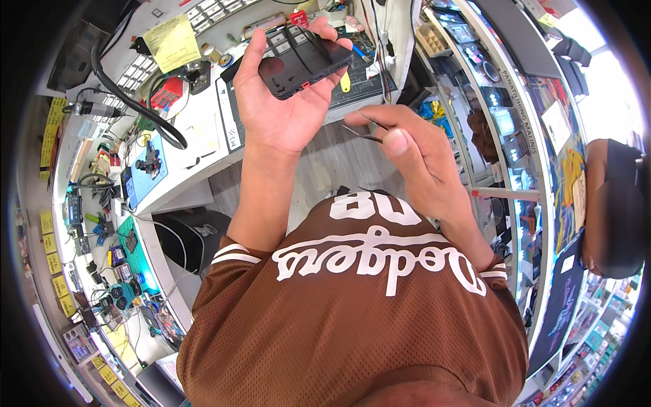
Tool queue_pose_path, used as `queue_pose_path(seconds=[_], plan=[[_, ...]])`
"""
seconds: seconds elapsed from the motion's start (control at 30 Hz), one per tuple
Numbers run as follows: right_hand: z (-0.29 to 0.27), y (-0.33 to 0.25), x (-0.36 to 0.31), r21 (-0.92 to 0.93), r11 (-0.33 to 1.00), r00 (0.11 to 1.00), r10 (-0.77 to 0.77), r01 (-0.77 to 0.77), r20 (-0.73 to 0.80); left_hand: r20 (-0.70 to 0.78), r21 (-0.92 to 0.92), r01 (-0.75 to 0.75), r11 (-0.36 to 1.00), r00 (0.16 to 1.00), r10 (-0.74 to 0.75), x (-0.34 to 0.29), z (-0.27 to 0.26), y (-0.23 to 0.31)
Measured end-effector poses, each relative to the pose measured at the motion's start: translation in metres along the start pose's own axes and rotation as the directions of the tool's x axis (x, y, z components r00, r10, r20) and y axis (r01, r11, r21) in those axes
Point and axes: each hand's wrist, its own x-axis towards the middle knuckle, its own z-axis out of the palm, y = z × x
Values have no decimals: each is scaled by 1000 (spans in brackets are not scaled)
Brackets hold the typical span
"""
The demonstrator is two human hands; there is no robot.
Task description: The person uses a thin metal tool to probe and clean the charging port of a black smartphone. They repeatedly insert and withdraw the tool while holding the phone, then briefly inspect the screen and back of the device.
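Note:
My left hand (pixel 281 125) is raised above the front of a workbench, its fingers and thumb wrapped round a black smartphone (pixel 308 68). The phone's glossy dark face is turned up and reflects lights and cables. A small red spot shows on its near edge. To the right and a little lower, my right hand (pixel 430 166) pinches thin metal tweezers (pixel 365 134) between thumb and index finger. The tweezers' tips point left toward the phone, parted and apart from it. Nothing shows between them.
Beneath the phone lies a dark gridded work mat (pixel 369 91) on the white bench (pixel 203 159). A thick black cable (pixel 159 122) arches at left near a yellow note (pixel 171 44). Tools and electronics crowd the left bench. Glass display shelves (pixel 505 193) stand at right.

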Motion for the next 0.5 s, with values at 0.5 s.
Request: queue_pose_path(seconds=[0.5], plan=[[-8,-33,19,-192,966,969,-204,175,-139,-5,-25,126,992,992,-126,0,52,-8]])
